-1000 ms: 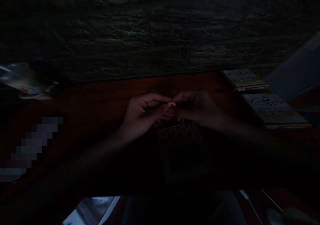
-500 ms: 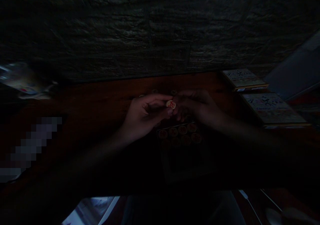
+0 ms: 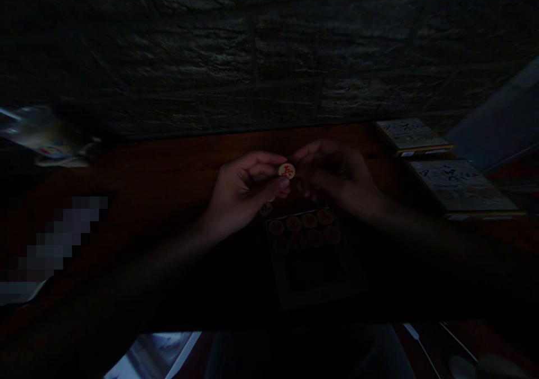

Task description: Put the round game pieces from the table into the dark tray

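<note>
My left hand (image 3: 244,188) pinches a round Chinese chess piece (image 3: 287,170) between thumb and index finger. Its pale face, with a red character, is turned up toward me. Close on the right, my right hand (image 3: 337,171) has its index finger stretched toward the piece and apart from the thumb; its other fingers are curled and dark. Below both hands sits a shallow box (image 3: 282,272) with rows of red-marked round pieces (image 3: 309,220) along its far side. Another piece with a dark mark (image 3: 265,208) lies on the table just under my left hand.
Two flat printed boxes (image 3: 463,185) lie at the right of the wooden table (image 3: 168,160). A clear plastic bag or wrapped item (image 3: 50,137) stands at the left. A stone-textured wall (image 3: 252,59) closes off the back. The scene is very dark.
The right fingers have spread and drawn slightly off the piece, the index finger rising. The piece now faces up more squarely in my left hand. A dark-marked piece below has come into sight.
</note>
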Tool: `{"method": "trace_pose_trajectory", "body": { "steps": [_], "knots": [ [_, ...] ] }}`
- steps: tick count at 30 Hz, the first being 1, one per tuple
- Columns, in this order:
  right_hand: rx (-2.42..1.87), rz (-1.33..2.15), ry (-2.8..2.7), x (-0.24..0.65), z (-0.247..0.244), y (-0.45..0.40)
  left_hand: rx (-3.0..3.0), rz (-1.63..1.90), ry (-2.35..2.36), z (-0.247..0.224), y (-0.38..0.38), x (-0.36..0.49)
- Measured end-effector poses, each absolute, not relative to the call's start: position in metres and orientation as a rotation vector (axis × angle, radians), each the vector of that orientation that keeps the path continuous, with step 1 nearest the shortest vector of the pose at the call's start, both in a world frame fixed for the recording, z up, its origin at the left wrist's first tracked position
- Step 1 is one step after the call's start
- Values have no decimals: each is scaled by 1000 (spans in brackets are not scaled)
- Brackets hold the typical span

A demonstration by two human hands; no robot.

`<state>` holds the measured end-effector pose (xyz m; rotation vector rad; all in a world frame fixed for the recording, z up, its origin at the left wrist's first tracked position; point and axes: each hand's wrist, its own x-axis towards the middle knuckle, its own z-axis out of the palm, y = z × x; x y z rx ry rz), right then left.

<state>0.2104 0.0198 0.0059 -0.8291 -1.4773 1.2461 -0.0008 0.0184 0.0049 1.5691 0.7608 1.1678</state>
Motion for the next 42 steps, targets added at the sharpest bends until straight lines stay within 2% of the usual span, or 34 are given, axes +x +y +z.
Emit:
{"method": "trace_pose_trajectory", "body": {
  "steps": [14, 42],
  "knots": [
    [-842, 1223, -1503, 207, 9, 19, 1660, 1218, 789, 3, 22, -2],
    [-807, 1168, -1485, 206, 7, 21, 1384, 1149, 794, 5, 15, 0]
  ]
}}
